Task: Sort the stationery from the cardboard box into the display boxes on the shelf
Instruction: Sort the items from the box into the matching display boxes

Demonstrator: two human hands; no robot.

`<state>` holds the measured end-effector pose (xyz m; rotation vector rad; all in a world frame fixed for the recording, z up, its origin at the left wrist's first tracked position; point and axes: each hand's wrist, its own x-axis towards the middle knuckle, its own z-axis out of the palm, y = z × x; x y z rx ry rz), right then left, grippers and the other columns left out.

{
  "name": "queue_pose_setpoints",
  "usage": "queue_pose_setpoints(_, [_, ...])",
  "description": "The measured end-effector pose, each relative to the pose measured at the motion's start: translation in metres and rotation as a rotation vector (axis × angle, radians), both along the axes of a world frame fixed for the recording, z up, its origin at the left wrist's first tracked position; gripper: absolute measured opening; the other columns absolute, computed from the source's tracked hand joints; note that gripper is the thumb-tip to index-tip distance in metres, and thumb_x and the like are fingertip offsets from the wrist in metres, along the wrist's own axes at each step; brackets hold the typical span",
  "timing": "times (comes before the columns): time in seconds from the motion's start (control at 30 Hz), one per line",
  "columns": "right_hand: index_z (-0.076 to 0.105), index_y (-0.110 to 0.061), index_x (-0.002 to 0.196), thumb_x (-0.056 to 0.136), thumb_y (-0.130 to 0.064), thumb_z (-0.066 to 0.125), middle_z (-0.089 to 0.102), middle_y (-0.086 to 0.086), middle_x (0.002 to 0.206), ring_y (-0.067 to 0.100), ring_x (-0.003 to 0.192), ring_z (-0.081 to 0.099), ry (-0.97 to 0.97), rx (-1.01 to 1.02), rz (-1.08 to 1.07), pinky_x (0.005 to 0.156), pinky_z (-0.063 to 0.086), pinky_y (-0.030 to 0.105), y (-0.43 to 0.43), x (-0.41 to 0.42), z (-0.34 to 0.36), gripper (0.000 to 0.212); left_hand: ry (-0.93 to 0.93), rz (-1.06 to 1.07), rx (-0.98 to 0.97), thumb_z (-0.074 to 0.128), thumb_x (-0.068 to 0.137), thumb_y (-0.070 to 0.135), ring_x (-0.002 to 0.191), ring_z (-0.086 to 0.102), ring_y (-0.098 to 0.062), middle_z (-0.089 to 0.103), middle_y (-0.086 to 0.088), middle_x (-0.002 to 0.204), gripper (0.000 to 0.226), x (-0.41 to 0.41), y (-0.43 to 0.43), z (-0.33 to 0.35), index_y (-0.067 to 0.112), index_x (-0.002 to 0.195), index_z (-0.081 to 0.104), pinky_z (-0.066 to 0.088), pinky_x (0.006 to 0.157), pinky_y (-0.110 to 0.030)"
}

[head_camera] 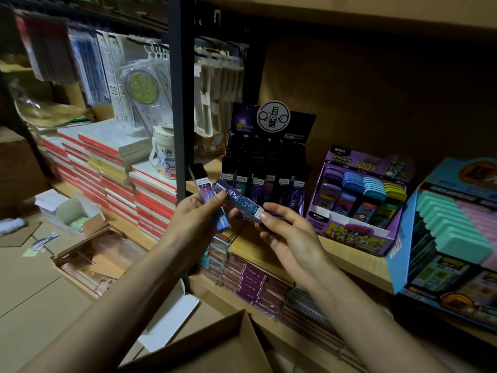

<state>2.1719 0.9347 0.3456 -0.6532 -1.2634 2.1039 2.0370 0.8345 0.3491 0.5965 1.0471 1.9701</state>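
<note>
My left hand (197,220) grips a small bunch of slim blue-and-purple lead refill cases (208,195) that fan upward from my fingers. One of these cases (242,204) lies crosswise, and my right hand (289,232) pinches its lower right end with the fingertips. Both hands hover in front of the wooden shelf (352,261). Just behind them stands the black display box (266,168), which holds rows of similar cases upright. A corner of the cardboard box (215,343) shows at the bottom of the view, below my forearms.
A purple display box of colourful erasers (360,200) stands right of the black one, and a blue box with teal items (451,238) is further right. A black shelf post (181,103) rises left of my hands. Stacked notebooks (121,179) and open cartons (94,259) lie at left.
</note>
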Motion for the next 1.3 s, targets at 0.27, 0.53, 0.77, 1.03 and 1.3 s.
queue_pose_setpoints(0.27, [0.057,-0.015,0.103,0.083,-0.003,0.064,0.069,-0.003,0.092,0.007,0.08,0.067,0.072,0.352,-0.407,0.065,0.052,0.014,0.045,0.019,0.048,0.024,0.184,0.04,-0.012,0.045,0.095,0.011,0.076,0.071,-0.016,0.07,-0.014,0.107,0.015,0.003,0.004,-0.006,0.008,0.109,0.051,0.056,0.06,-0.022])
queue_pose_setpoints(0.53, [0.063,-0.021,0.102,0.08,-0.009,0.071,0.063,-0.014,0.093,-0.003,0.089,0.06,-0.225,1.092,-0.35,0.079,0.048,0.011,0.058,0.006,0.051,0.026,0.405,0.139,-0.214,0.046,0.095,0.025,0.08,0.068,-0.006,0.072,0.003,0.1,0.02,-0.007,0.004,-0.026,0.017,0.11,0.056,0.054,0.069,-0.025])
queue_pose_setpoints(0.77, [0.065,-0.021,0.107,0.083,-0.012,0.069,0.064,-0.013,0.096,0.0,0.091,0.06,-0.261,1.202,-0.233,0.074,0.044,0.005,0.062,-0.011,0.049,0.026,0.43,0.156,-0.314,0.049,0.092,0.028,0.082,0.068,-0.012,0.066,-0.006,0.101,0.019,-0.014,0.001,-0.032,0.021,0.108,0.058,0.059,0.068,-0.03])
queue_pose_setpoints(1.03, [0.059,-0.016,0.105,0.08,-0.009,0.071,0.059,-0.011,0.093,-0.001,0.082,0.058,-0.312,1.242,-0.246,0.068,0.047,0.009,0.062,-0.022,0.036,0.028,0.423,0.166,-0.304,0.054,0.078,0.042,0.099,0.064,-0.03,0.066,-0.009,0.104,0.034,-0.017,0.005,-0.034,0.02,0.103,0.055,0.054,0.083,-0.046])
queue_pose_setpoints(1.3, [0.065,-0.005,0.112,0.082,-0.01,0.069,0.05,0.009,0.105,0.016,0.097,0.05,-0.414,1.522,-0.377,0.086,0.044,0.025,0.061,-0.022,0.036,0.03,0.493,0.116,-0.192,0.058,0.08,0.035,0.089,0.069,-0.008,0.072,0.008,0.094,0.029,-0.011,0.006,-0.027,0.018,0.103,0.059,0.055,0.068,-0.019])
